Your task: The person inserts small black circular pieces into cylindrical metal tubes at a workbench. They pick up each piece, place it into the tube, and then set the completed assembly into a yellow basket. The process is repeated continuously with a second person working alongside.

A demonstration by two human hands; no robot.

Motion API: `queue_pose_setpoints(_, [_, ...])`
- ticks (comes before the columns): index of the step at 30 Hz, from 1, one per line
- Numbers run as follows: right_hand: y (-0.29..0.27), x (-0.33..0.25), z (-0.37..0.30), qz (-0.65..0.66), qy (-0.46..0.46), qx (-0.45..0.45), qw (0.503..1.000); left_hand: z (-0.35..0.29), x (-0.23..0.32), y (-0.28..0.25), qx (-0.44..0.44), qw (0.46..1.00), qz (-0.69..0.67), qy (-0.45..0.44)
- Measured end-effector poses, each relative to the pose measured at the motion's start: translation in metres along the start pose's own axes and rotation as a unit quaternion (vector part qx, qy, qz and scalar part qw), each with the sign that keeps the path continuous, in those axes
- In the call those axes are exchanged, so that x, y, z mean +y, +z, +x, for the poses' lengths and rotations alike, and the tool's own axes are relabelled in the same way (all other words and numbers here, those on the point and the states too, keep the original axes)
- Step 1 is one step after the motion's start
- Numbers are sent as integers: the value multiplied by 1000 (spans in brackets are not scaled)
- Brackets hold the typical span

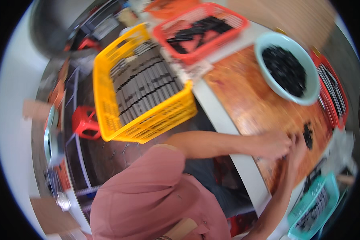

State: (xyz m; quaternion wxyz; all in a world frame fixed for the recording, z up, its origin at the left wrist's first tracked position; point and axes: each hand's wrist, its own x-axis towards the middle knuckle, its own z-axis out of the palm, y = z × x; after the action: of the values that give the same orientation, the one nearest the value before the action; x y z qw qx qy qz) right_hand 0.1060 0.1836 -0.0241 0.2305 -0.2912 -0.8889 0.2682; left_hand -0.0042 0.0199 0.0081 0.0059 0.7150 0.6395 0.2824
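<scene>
My left hand [271,145] and my right hand [295,151] meet over the wooden board [236,92], with their fingers curled together. Whatever they pinch is hidden by the fingers and blurred. Just beyond my right fingertips lies a small cluster of black parts [308,136] on the board. A pale blue bowl [264,76] stands on the board farther from me, heaped with small glossy black pieces [283,70].
A yellow crate [148,130] at left holds rows of grey bars with black ends [148,86]. Behind it, a red basket [188,58] contains black strips. On the right are another red basket [342,116] with long thin pieces and a teal basket [332,182]. A red stool [86,122] stands left.
</scene>
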Motion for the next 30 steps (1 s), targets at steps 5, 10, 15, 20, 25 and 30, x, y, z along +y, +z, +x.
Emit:
queue_pose_setpoints(5, [-5, -25, -6, -50, 53, -21, 997, -8, 0, 13, 82, 995, -46, -16])
queue_pose_setpoints(10, [-3, -36, -12, -94, 53, 3, 994, -15, -3, 24, 171, 985, -17, 18])
queue_pose_setpoints(15, [-5, -58, -22, -65, 92, -10, 994, -13, -4, 20, 68, 997, -41, -13])
queue_pose_setpoints(20, [-1, -52, -23, -90, 78, 8, 993, -17, 0, 21, 72, 997, -29, -26])
queue_pose_setpoints(25, [3, -31, -16, -64, 108, 3, 992, -22, -5, 23, 113, 991, -66, 3])
queue_pose_setpoints(30, [-10, -40, -4, -22, 126, -22, 992, -10, -8, 2, 52, 995, -85, -6])
